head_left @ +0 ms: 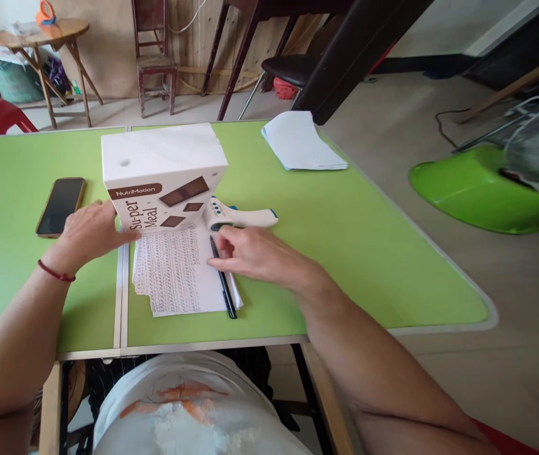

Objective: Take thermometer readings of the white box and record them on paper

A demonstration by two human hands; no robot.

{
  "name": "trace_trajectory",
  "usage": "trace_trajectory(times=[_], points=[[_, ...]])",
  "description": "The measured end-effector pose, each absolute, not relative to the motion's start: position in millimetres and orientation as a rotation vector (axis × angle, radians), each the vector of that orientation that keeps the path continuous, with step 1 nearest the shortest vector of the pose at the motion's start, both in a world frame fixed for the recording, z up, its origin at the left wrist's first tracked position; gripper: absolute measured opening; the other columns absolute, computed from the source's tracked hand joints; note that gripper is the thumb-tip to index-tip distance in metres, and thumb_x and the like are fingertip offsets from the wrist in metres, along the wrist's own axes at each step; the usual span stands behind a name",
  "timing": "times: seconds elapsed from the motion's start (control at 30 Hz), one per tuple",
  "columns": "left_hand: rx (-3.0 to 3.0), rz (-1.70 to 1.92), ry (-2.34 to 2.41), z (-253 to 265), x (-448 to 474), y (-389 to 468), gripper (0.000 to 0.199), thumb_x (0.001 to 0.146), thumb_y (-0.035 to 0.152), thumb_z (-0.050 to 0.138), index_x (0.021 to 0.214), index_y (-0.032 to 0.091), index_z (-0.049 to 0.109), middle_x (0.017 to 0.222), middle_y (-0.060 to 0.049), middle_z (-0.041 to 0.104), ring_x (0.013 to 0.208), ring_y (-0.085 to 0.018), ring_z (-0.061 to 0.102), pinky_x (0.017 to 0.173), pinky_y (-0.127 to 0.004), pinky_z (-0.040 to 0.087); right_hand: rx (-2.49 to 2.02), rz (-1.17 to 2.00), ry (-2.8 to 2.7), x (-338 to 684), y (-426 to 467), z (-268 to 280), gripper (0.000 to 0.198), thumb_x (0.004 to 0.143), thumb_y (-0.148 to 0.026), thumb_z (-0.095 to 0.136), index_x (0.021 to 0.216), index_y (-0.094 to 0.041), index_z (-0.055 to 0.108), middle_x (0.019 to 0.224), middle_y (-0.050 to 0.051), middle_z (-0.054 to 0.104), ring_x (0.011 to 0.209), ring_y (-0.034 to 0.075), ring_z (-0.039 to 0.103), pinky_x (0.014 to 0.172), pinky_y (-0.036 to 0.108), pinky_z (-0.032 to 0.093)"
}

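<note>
A white "NutriMotion Su-per Meal" box (pixel 165 151) stands upright at the far end of a stack of handwritten paper (pixel 174 272). My left hand (pixel 91 227) is at the box's lower left corner, thumb across the bottom front edge, the other fingertips hidden behind it. A black pen (pixel 225 287) lies slanted along the right side of the sheets. Over the pen's upper part hovers my right hand (pixel 254 253), index finger bent and thumb apart from it, seemingly holding nothing. Just beyond it lies a white handheld thermometer (pixel 245 218), partly behind the box.
A dark phone (pixel 62 205) lies left of my left hand on the green table (pixel 368 253). Folded white sheets (pixel 300 142) rest at the far right edge. Past the table are a green plastic chair (pixel 478 193), a wooden chair (pixel 155 66) and a round table (pixel 67 30).
</note>
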State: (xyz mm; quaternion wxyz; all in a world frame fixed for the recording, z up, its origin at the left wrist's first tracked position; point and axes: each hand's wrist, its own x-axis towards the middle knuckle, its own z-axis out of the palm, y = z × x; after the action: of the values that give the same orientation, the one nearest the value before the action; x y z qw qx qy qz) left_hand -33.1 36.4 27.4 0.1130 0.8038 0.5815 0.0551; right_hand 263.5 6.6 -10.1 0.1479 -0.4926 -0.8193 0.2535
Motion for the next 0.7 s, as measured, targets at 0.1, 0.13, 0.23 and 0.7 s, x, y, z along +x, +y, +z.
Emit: trace_trajectory(times=[0.1,0.13,0.23,0.7], points=[[2.374,-0.506,1.874,41.0,-21.2,19.8,0.048,0.081,0.065,0.061,0.067,0.018,0.063,0.062,-0.009,0.061,0.072,-0.033,0.066,0.063,-0.040,0.050,-1.399,0.682,-2.437,257.0,4.3,-12.6,0.014,0.073,-0.017,0.068,0.073,-0.021,0.054,0.058,-0.003,0.056,0.049,0.011,0.046,0.051,0.028,0.032],[2.431,-0.594,1.769,44.4,-15.6,13.1,0.049,0.083,0.064,0.059,0.066,0.018,0.063,0.061,-0.009,0.062,0.068,-0.030,0.066,0.059,-0.036,0.048,-1.365,0.708,-2.429,257.5,4.9,-13.1,0.011,0.073,-0.015,0.066,0.075,-0.021,0.056,0.059,-0.004,0.056,0.050,0.011,0.046,0.051,0.028,0.032],[2.594,-0.574,1.307,46.6,3.3,-6.0,0.038,0.090,0.054,0.057,0.093,0.018,0.070,0.070,-0.007,0.068,0.067,-0.024,0.066,0.059,-0.030,0.045,-1.201,0.900,-2.251,264.0,6.3,-9.7,0.006,0.076,-0.018,0.062,0.081,-0.021,0.064,0.062,-0.003,0.059,0.054,0.011,0.052,0.054,0.027,0.039],[2.567,-0.694,0.997,37.8,39.2,-24.7,0.067,0.091,0.042,0.063,0.150,0.021,0.039,0.083,-0.010,0.071,0.081,-0.031,0.070,0.072,-0.038,0.050,-0.868,1.393,-1.723,253.6,-34.1,-25.8,0.020,0.090,-0.036,0.059,0.100,-0.020,0.066,0.065,-0.004,0.051,0.059,0.011,0.049,0.054,0.027,0.043]])
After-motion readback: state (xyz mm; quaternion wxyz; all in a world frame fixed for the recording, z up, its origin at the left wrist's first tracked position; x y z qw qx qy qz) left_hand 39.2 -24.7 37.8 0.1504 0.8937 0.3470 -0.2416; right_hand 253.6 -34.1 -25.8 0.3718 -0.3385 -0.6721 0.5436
